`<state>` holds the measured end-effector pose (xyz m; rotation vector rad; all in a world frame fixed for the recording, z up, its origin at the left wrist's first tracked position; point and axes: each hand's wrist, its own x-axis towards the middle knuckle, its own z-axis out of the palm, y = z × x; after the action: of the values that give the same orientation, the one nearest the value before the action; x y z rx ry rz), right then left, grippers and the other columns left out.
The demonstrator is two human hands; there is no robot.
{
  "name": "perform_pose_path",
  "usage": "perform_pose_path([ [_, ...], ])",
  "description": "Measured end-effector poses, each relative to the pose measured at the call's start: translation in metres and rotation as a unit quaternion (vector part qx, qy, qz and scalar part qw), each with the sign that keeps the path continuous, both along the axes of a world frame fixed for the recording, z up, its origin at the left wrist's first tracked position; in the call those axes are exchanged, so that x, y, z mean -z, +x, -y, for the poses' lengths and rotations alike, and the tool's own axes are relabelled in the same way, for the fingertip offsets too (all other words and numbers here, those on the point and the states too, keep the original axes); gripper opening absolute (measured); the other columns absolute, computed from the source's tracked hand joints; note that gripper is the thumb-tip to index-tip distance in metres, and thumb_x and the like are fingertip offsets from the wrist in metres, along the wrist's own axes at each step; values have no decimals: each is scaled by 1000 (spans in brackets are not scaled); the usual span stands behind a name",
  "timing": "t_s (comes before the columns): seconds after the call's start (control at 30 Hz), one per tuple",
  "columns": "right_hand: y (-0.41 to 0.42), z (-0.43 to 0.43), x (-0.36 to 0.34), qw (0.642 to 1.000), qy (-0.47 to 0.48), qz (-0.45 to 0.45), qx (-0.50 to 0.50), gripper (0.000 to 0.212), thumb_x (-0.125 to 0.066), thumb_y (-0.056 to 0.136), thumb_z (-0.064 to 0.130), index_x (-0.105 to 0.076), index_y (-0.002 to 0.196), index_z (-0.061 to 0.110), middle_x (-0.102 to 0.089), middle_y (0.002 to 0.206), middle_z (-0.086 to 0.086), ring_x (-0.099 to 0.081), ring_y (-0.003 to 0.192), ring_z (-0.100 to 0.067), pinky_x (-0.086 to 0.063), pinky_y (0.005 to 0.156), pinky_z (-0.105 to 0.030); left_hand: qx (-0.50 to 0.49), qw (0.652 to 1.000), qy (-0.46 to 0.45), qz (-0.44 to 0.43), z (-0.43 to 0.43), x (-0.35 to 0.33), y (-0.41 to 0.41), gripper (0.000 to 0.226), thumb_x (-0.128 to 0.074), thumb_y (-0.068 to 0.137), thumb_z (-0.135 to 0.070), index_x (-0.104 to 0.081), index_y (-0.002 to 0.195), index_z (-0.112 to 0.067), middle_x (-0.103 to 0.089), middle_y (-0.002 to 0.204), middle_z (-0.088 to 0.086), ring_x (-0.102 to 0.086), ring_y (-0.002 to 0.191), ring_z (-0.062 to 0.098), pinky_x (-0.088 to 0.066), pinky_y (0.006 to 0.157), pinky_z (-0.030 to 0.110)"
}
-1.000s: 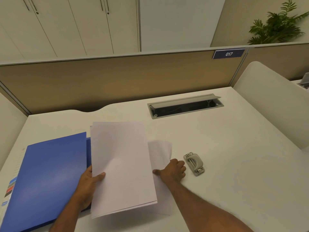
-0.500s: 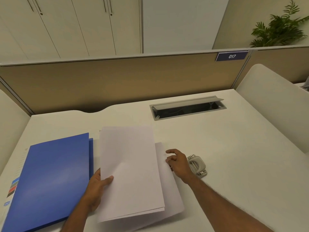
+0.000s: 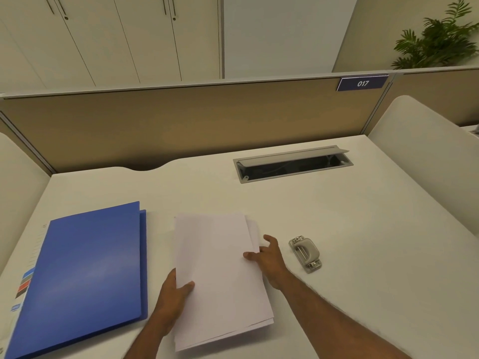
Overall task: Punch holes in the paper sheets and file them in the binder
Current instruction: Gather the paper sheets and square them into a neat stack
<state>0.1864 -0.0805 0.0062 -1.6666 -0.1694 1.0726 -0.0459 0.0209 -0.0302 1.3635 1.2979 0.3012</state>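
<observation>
Right hand [image 3: 269,257] now on paper sheets [image 3: 220,275]

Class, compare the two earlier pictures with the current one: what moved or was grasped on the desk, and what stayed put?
The paper sheets came down from a raised tilt and were gathered over the loose sheet on the desk. The left hand kept its grip on their left edge. The right hand left the loose sheet and now touches the stack's right edge. The blue binder stayed closed, and the hole punch stayed untouched.
</observation>
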Motion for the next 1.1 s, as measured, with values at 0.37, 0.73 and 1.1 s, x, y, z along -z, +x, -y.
perform_pose_path([
  [0.37,-7,2,-24,956,39,254,-144,37,-55,89,1,-57,125,9,-64,123,-5,-59,117,-23,-47,102,-37,0,995,94,-31,-6,-9,7,43,-65,89,-31,-50,124,-12,-51,133,11,-55,107,24,-48,95,41],
  [0.73,24,9,-92,949,153,258,-100,27,-59,93,15,-50,118,24,-63,112,3,-65,98,-18,-59,83,-31,-5,960,159,228,-38,-104,48,27,-63,78,-44,-59,103,-36,-73,91,-16,-69,88,2,-56,61,14],
  [1.1,17,9,-91,946,208,249,19,44,-68,86,8,-54,127,13,-67,117,-6,-66,106,-24,-58,89,-39,-66,921,259,283,-3,-125,71,41,-71,80,-32,-54,117,-35,-67,102,-20,-68,93,10,-58,71,19],
])
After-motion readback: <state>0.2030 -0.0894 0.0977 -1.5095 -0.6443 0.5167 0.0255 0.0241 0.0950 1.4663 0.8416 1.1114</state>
